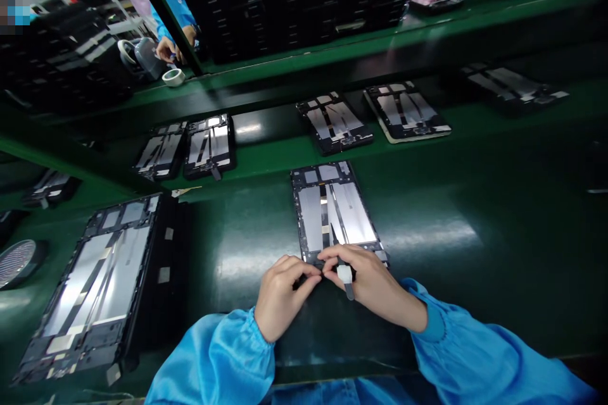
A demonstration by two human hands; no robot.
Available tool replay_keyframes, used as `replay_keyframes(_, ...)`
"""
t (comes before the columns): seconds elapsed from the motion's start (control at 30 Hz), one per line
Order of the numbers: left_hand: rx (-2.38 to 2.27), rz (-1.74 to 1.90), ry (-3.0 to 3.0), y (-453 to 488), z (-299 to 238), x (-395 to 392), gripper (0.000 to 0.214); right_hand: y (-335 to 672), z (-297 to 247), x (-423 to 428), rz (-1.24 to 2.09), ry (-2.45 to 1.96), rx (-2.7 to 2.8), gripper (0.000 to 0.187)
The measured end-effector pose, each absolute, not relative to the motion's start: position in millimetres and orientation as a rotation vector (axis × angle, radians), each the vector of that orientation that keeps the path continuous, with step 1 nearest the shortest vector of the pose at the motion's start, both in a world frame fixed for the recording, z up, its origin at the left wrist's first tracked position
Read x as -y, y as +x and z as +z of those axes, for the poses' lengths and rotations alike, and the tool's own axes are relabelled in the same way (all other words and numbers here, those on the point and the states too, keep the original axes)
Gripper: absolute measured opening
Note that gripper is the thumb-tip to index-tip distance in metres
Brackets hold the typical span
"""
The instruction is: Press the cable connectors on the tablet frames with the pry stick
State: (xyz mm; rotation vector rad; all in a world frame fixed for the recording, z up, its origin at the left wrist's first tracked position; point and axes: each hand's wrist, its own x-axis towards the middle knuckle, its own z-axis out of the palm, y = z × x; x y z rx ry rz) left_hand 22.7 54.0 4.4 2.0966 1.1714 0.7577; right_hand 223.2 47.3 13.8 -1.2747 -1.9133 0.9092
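An opened tablet chassis (332, 212) with silver battery cells lies upright on the green bench in front of me. Both hands work at its near edge. My left hand (282, 294) is curled, its fingertips pinched against the chassis's bottom edge; what they pinch is too small to name. My right hand (375, 285) is closed round a thin grey tool with a white collar (345, 275), whose tip touches the chassis's lower middle. Blue sleeves cover both my forearms.
A larger open tablet chassis (95, 278) lies at my left on a black mat. Several more chassis (335, 121) sit on the conveyor beyond. Stacked black trays (285, 0) stand behind. A co-worker's hand (167, 49) and a tape roll (173, 77) are far left.
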Motion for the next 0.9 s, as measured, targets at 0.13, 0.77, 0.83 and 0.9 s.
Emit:
replay_keyframes(0.13, -1.202, 0.732, 2.182, 24.6, 3.5, -50.6, 0.018, 223.8, 10.6, -45.3, 0.898, -1.256, 1.926, 0.034)
replay_keyframes(0.77, -0.998, 0.493, 3.047, -0.2, 1.3, -44.7, 0.037, 226.8, 1.8, -43.7, 0.849, -1.207, 1.94, 0.036)
replay_keyframes(0.83, -1.016, 0.485, 3.034, 1.8, 0.1, -43.6, 0.037, 233.9, 6.3, -41.4, 0.885, -1.182, 1.879, 0.032)
replay_keyframes(0.9, -1.036, 0.489, 3.006, 3.7, -0.7, -42.4, 0.036, 242.1, 10.7, -35.7, 0.944, -1.177, 1.779, 0.032)
